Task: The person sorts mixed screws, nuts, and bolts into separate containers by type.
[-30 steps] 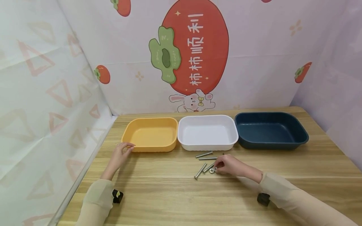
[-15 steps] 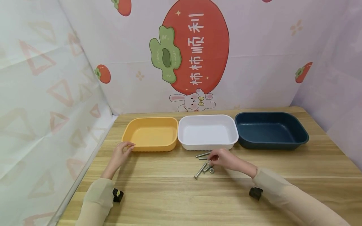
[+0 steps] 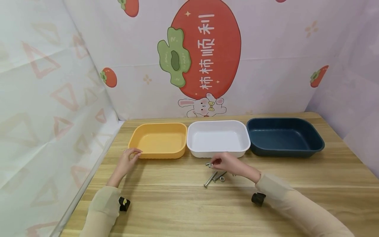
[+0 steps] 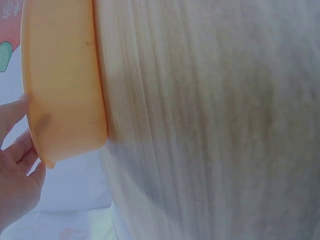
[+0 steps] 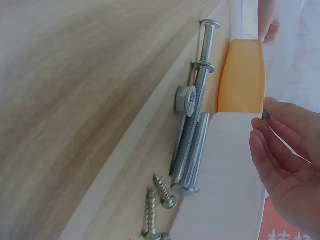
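Note:
My left hand (image 3: 125, 164) pinches the rim of the yellow tray (image 3: 158, 154) at its front left corner; the left wrist view shows the fingers (image 4: 25, 150) at that rim. Above the table, in front of the white tray (image 3: 196, 152), my right hand (image 3: 229, 164) pinches a small metal nut (image 3: 211, 165) between thumb and fingertips. In the right wrist view only a dark bit of it shows. Below that hand lie several long bolts (image 3: 210, 179), partly hidden, with another nut (image 3: 222, 179) beside them. Two short screws (image 5: 164, 192) lie near the bolts.
The yellow, white and dark blue (image 3: 284, 152) trays stand side by side along the back of the wooden table (image 3: 177, 204). Nothing shows inside them. Printed cloth hangs behind (image 3: 266, 82) and at the left side.
My right hand has moved left and slightly away from me, over the bolts, carrying the small nut. The other nut stays on the table. My left hand keeps its place on the yellow tray.

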A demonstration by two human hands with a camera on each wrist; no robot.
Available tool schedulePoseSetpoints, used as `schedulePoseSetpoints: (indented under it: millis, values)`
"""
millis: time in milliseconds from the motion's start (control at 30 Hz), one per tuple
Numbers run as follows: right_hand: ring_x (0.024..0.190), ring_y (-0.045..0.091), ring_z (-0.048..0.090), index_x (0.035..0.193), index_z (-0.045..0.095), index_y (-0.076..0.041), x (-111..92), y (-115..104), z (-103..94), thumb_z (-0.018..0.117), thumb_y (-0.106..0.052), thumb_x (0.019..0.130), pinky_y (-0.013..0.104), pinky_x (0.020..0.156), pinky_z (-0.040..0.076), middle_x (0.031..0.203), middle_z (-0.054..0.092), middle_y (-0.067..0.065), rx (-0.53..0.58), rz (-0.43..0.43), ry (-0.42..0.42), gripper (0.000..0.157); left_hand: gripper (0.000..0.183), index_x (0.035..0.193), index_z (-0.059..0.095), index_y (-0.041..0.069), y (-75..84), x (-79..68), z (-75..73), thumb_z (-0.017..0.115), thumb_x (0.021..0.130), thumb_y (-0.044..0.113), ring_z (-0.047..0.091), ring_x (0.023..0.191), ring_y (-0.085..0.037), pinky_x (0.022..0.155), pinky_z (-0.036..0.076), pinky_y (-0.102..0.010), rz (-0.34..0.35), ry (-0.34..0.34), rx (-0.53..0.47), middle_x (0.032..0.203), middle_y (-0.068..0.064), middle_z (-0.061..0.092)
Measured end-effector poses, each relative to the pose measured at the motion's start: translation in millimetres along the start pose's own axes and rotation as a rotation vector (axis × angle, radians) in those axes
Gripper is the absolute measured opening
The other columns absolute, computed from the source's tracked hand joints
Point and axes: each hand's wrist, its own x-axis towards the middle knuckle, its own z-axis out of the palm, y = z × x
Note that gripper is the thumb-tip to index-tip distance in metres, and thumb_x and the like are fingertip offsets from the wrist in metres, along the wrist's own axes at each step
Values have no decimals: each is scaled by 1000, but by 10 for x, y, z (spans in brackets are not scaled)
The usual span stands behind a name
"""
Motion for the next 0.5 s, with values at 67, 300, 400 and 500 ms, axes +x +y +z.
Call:
schedulePoseSetpoints:
  millis: [67,300,400,500]
  values:
    - [68,4,52,87,67,-2,37,-15,7,66,-7,77,19,61,45,78,62,-2,10,-3,2,10,10,91,61,-4,0,2,5,58,82,-1,49,92,-37,81,37,-50,2,3,2,90,-19,61]
    - [69,5,52,87,66,-4,189,-65,70,65,-6,78,19,61,45,79,61,-1,47,-23,31,9,9,90,61,-4,7,4,4,58,81,-2,49,92,-37,81,37,-51,5,8,-13,89,-20,61]
    - [69,5,52,86,66,-3,261,-91,94,65,-4,78,19,61,46,79,62,0,44,-16,42,9,10,91,61,-4,15,0,-1,57,83,0,49,93,-37,81,37,-51,-12,-6,-13,91,-19,61]
    - [71,7,54,87,66,-2,334,-127,111,65,-3,77,18,63,46,80,63,2,47,1,59,10,11,92,61,-4,22,-2,-2,57,84,1,48,94,-36,82,36,-51,-22,-14,-11,92,-20,61]
